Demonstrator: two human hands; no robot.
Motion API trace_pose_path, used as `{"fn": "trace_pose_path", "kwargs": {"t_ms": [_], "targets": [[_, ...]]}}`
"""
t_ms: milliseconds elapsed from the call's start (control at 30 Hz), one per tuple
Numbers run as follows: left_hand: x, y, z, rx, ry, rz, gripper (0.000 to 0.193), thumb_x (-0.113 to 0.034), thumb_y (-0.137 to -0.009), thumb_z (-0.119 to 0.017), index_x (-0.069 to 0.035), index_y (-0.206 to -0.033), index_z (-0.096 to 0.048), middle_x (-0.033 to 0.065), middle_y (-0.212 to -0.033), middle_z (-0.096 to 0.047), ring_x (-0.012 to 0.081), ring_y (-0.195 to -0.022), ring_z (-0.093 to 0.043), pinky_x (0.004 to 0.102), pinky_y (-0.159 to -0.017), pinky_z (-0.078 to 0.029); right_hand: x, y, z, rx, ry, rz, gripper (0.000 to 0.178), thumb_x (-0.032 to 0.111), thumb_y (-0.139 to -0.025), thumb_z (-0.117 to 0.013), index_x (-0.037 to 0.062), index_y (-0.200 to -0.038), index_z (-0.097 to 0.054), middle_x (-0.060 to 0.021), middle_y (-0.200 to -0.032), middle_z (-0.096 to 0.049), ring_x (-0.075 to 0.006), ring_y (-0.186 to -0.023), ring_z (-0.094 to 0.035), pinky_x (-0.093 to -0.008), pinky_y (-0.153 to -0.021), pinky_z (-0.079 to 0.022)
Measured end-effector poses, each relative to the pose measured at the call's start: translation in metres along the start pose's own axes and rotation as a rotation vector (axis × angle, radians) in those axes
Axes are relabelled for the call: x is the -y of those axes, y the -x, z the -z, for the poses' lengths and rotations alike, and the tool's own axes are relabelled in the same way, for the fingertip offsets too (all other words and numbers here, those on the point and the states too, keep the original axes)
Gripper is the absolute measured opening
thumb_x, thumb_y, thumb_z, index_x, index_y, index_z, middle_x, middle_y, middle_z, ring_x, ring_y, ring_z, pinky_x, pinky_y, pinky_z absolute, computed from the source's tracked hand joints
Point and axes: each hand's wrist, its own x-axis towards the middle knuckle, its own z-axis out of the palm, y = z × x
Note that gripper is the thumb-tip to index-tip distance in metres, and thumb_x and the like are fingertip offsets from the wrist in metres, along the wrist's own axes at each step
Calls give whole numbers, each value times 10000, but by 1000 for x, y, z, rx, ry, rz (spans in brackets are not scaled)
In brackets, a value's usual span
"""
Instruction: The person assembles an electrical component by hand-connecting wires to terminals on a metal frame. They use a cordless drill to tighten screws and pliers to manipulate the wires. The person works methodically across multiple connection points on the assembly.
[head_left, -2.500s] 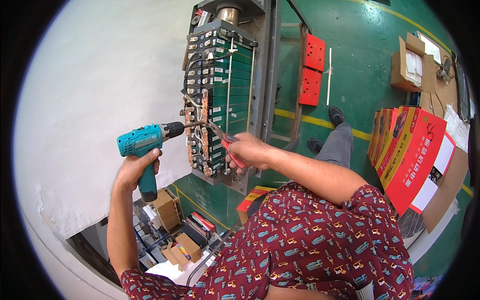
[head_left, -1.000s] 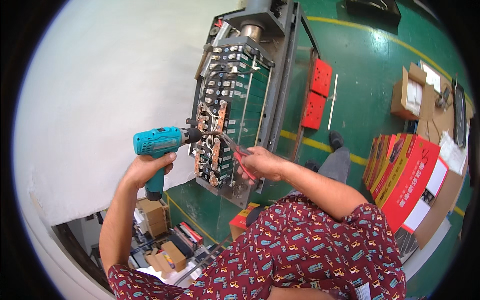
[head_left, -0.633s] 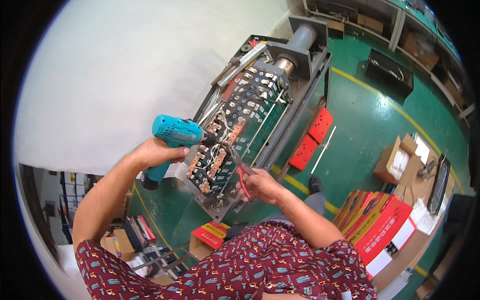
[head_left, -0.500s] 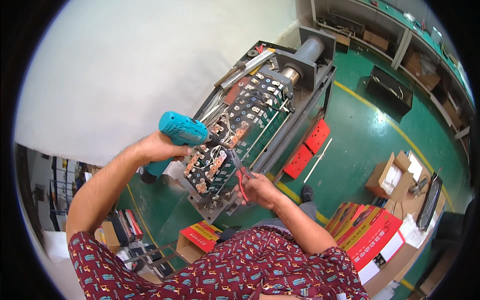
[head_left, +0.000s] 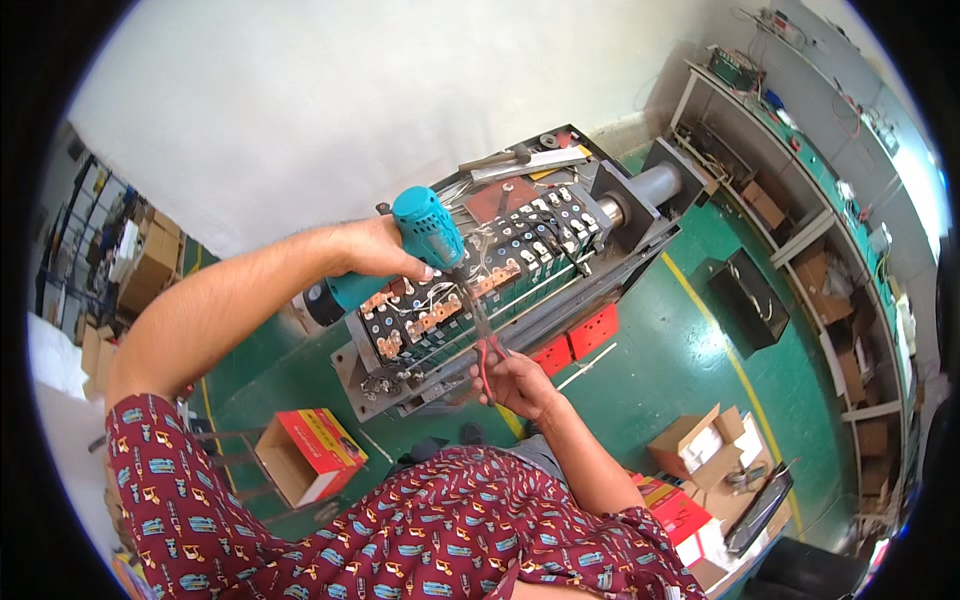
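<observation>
My left hand point(head_left: 375, 250) grips a teal cordless drill point(head_left: 405, 255), its nose pointing down onto the top of a battery pack point(head_left: 480, 280) with rows of dark cells and copper bars. My right hand point(head_left: 515, 380) holds red-handled pliers point(head_left: 487, 352) whose jaws reach up to the pack's near edge, close to the drill tip. The pack sits in a grey metal frame point(head_left: 400, 390).
A red open carton point(head_left: 310, 455) lies on the green floor at lower left. Red blocks point(head_left: 580, 335) sit beside the frame. Cardboard boxes point(head_left: 700, 445) lie at lower right. Shelving with boxes point(head_left: 800, 250) runs along the right, and more shelves point(head_left: 120, 260) stand at left.
The view has swung so the pack now lies across the middle. My left hand has brought the drill over the pack's top; my right hand stays at the near edge with the pliers.
</observation>
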Motion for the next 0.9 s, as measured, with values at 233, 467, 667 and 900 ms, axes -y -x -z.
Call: {"fn": "trace_pose_path", "kwargs": {"t_ms": [233,467,667,900], "targets": [[1,6,-17,-25,-29,16,340,-141,-906,-800,-54,-1214,-683,63,-930,-741,139,-694,-677,335,-640,-579,13,0,10,36,36,-77,421,8,-938,-470,89,-1346,-534,-161,-1170,-687,-301,-987,-710,-487,-802,-612],[-15,12,-17,-29,86,106,361,-119,-906,-791,-54,-1243,-680,47,-933,-707,133,-682,-636,330,-636,-574,37,15,9,66,168,-165,434,40,-931,-535,44,-1366,-532,-200,-1322,-661,-356,-1178,-686,-544,-969,-588],[-33,45,15,-84,169,88,467,-321,-857,-872,-52,-1197,-699,50,-909,-692,155,-727,-640,333,-662,-563,80,68,50,-94,452,-153,474,71,-914,-594,49,-1386,-569,-178,-1365,-651,-331,-1226,-665,-535,-1005,-561],[45,39,62,-608,189,-39,471,-276,-829,-818,-70,-1225,-670,54,-987,-680,165,-830,-645,354,-755,-557,103,125,97,-416,529,-29,227,35,-868,-608,73,-1092,-609,-102,-1113,-678,-214,-949,-665,-391,-831,-587]]}}
